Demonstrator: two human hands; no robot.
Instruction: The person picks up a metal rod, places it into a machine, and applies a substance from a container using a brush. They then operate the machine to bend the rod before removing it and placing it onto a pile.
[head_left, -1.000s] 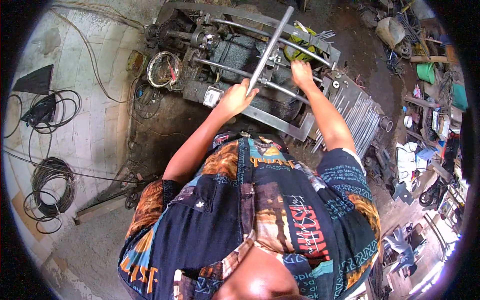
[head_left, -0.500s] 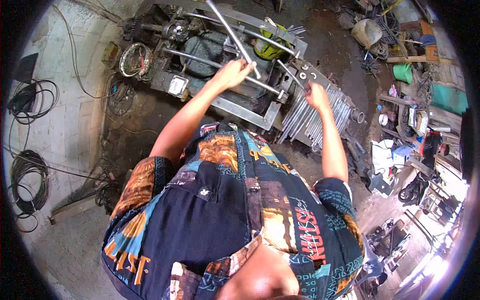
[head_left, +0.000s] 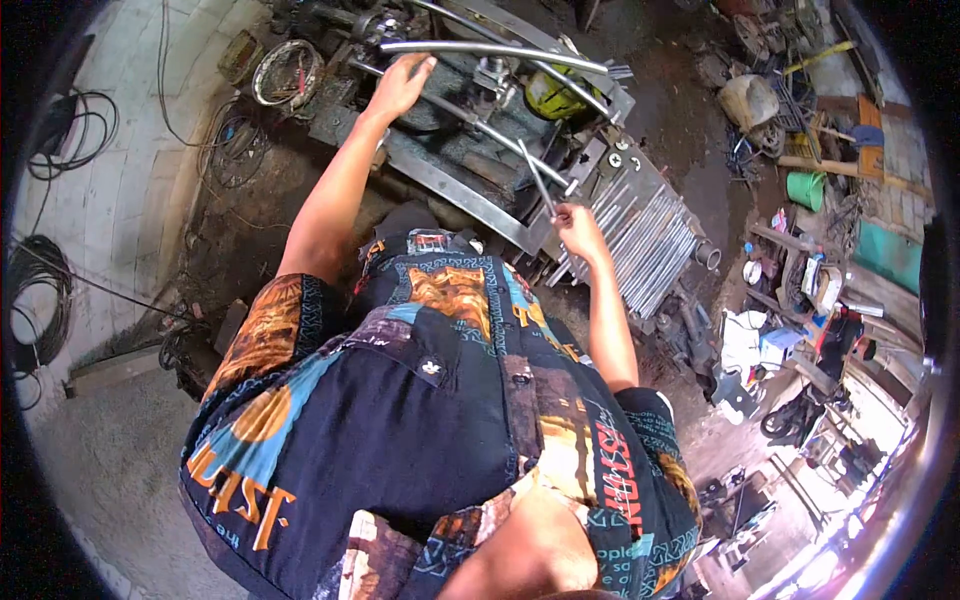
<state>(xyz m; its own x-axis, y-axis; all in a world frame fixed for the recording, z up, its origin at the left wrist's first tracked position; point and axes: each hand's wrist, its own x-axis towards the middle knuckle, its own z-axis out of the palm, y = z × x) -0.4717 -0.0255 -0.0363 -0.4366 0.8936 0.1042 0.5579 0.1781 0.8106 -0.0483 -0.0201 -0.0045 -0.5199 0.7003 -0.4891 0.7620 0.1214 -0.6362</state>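
Note:
My left hand [head_left: 402,88] is over the left part of the machine, its fingers closed at one end of a long shiny metal rod [head_left: 500,50]. That rod stretches to the right above the machine's guide bars. In my right hand [head_left: 580,232] is a thinner metal rod [head_left: 537,172], pinched near its lower end and pointing up and left. The hand is beside a stack of metal rods [head_left: 645,250] lying side by side at the machine's right end. Below both hands is the machine's metal frame [head_left: 450,190].
A yellow-green container [head_left: 555,97] stands within the machine's far side. Left of it sits a round white-rimmed basin [head_left: 287,75]. Coiled black cable [head_left: 45,290] lies on the left floor. At right are a green bucket [head_left: 805,188] and scattered workshop clutter.
My left hand has moved left and up, and its rod has swung from steeply slanted to nearly level. My right hand has moved left and down with the thinner rod.

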